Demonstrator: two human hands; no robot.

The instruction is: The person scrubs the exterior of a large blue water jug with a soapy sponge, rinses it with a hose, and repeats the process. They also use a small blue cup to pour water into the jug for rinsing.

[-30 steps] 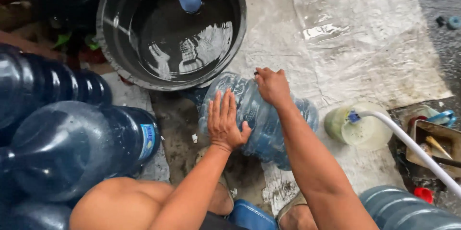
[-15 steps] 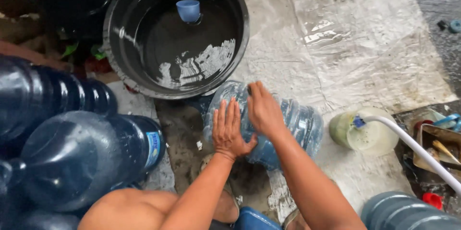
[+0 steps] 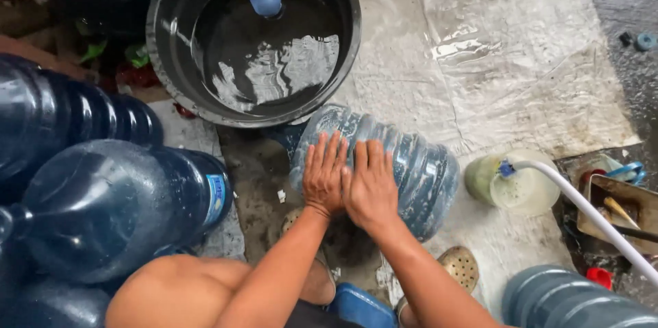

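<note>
Head view shows left hand (image 3: pixel 325 176) and right hand (image 3: pixel 371 184) spread flat, side by side, on a lying blue water jug (image 3: pixel 411 163) beside the black tub (image 3: pixel 253 40).

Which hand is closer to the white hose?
Right. The right hand lies flat on the lying water jug, on the side toward the white hose. The left hand presses beside it, farther away.

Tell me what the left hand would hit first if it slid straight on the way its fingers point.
The left hand lies flat on the lying water jug, fingers pointing up the picture. Past the jug's curve, it would probably first meet the black tub's rim, though depth is unclear.
</note>
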